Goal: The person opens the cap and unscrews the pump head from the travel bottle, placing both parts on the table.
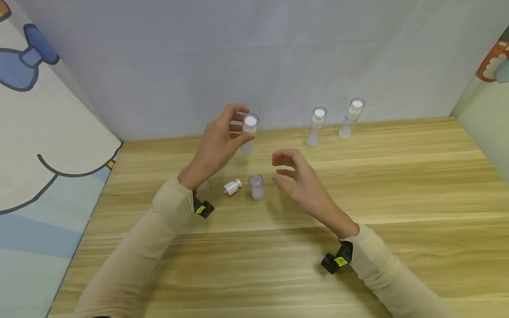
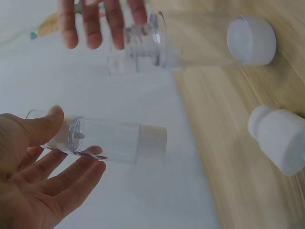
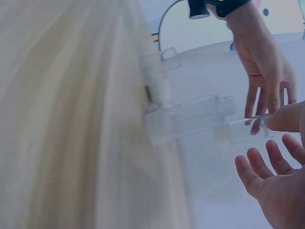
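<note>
My left hand pinches a clear pump bottle between thumb and fingers around its upper part. The bottle has a white base and a white top under a clear cap, and stands upright near the back of the table. My right hand holds nothing, its fingers spread and loosely bent. Just left of it is an upright clear bottle body without a white top. Beside that lies a white pump head on its side. A small clear cap is partly hidden by my left wrist.
Two more clear bottles with white tops, a nearer one and a farther one, stand at the back right of the wooden table. A pale cloth wall rises along the back edge.
</note>
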Demonstrator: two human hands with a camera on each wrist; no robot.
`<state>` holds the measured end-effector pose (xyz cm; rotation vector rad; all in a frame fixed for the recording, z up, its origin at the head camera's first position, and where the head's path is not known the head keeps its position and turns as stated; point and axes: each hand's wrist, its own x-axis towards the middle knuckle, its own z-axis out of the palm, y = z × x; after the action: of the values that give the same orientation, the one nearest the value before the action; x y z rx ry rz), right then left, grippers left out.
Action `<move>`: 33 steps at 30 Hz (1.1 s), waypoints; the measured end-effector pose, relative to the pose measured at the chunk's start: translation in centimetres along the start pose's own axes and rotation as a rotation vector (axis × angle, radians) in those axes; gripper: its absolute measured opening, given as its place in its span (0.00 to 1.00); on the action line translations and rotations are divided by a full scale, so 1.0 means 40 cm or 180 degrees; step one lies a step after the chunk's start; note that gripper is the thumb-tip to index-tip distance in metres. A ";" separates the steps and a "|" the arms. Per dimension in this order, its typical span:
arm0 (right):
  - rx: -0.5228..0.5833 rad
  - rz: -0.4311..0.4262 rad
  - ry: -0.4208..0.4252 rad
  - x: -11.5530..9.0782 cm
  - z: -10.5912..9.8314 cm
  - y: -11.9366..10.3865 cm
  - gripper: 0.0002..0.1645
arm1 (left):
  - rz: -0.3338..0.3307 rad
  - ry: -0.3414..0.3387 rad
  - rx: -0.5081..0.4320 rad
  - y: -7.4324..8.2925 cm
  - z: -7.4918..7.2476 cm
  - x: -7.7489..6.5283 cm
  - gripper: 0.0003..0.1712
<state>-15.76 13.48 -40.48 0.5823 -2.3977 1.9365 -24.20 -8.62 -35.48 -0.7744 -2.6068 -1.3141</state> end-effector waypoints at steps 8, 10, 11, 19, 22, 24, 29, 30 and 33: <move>-0.0063 -0.0481 0.0590 -0.008 -0.041 -0.088 0.27 | 0.0731 0.0045 0.0198 0.076 0.009 -0.035 0.25; -0.0119 -0.0593 0.0682 -0.012 -0.046 -0.102 0.27 | 0.0905 0.0068 0.0339 0.093 0.014 -0.046 0.25; -0.0135 -0.0629 0.0721 -0.013 -0.047 -0.109 0.27 | 0.0983 0.0083 0.0406 0.102 0.018 -0.052 0.25; -0.0282 -0.0671 0.0810 -0.027 -0.050 -0.131 0.28 | 0.1316 0.0195 0.0825 0.151 0.046 -0.095 0.23; -0.0318 -0.0703 0.0789 -0.033 -0.051 -0.130 0.26 | 0.1347 0.0228 0.0874 0.159 0.056 -0.105 0.23; -0.0310 -0.0727 0.0776 -0.039 -0.053 -0.129 0.24 | 0.1347 0.0259 0.0885 0.162 0.062 -0.111 0.22; -0.0312 -0.0709 0.0750 -0.052 -0.057 -0.128 0.24 | 0.1381 0.0308 0.0949 0.168 0.073 -0.126 0.22; -0.0328 -0.0697 0.0743 -0.054 -0.058 -0.128 0.24 | 0.1395 0.0313 0.0963 0.170 0.075 -0.127 0.23; -0.0346 -0.0694 0.0739 -0.061 -0.061 -0.128 0.24 | 0.1432 0.0316 0.0992 0.175 0.080 -0.131 0.22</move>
<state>-12.57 15.60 -35.63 0.5534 -2.1806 1.6743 -15.85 -4.72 -34.12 -1.1155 -2.2908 -0.7791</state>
